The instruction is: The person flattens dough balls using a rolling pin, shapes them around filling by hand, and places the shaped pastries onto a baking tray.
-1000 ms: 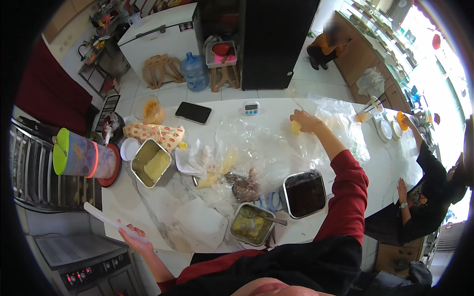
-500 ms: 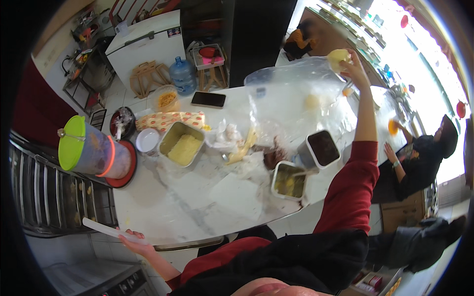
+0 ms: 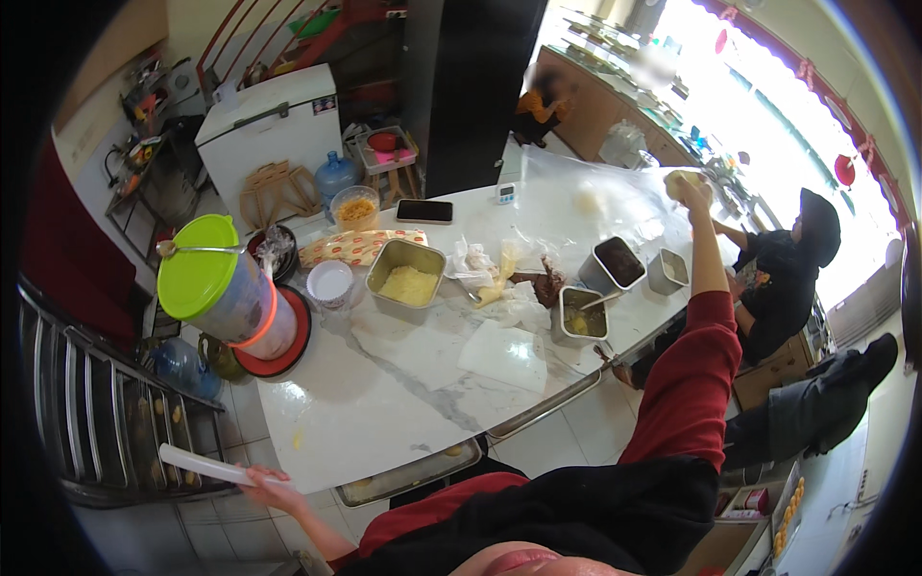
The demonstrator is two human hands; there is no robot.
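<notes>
My left hand point(image 3: 272, 488), at the table's near left corner, is closed round one end of a long white plastic stick point(image 3: 199, 465), which points left past the table edge. Stretched out to the far right, my right hand point(image 3: 699, 196) grips a round pale-yellow lump of dough point(image 3: 680, 180). Below and left of that hand spreads a clear plastic sheet point(image 3: 552, 178), with another pale dough ball point(image 3: 589, 202) at it; whether under or on top I cannot tell.
On the marble table point(image 3: 384, 403) stand metal tins, one with yellow filling point(image 3: 408, 286), one with dark filling point(image 3: 619, 261). A green-lidded tub point(image 3: 202, 269) stands left. A phone point(image 3: 424, 211) lies at the back. One person point(image 3: 783, 288) works at the right, another point(image 3: 802, 403) stands nearer.
My view has shifted, so the table appears lower and more to the right. My right hand still holds the dough, now lower in the picture; my left hand keeps the white stick.
</notes>
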